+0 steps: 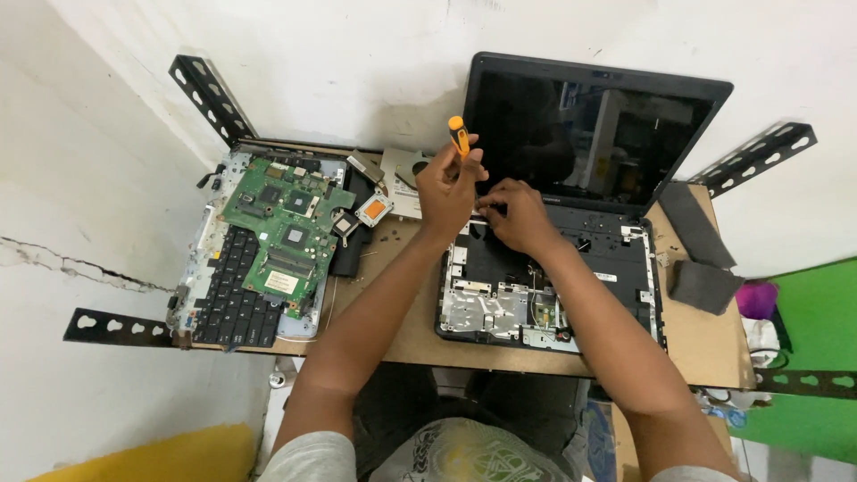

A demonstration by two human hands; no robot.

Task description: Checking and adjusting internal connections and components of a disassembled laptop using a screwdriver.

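My left hand (449, 187) grips a screwdriver with an orange handle (459, 135), held upright over the back left corner of an opened black laptop base (625, 259). My right hand (515, 214) rests beside it on the same corner, fingers pinched near the hinge; what they pinch is too small to tell. The laptop's keyboard is removed, showing metal shielding (486, 308) inside. Its dark screen (585, 134) stands upright against the wall.
A green circuit board (286, 223) lies on a black keyboard (234, 303) at the left of the wooden tabletop (402, 312). A heatsink with a copper pad (375, 210), two dark pads (701, 259) and black slotted wall brackets (210, 94) surround the work.
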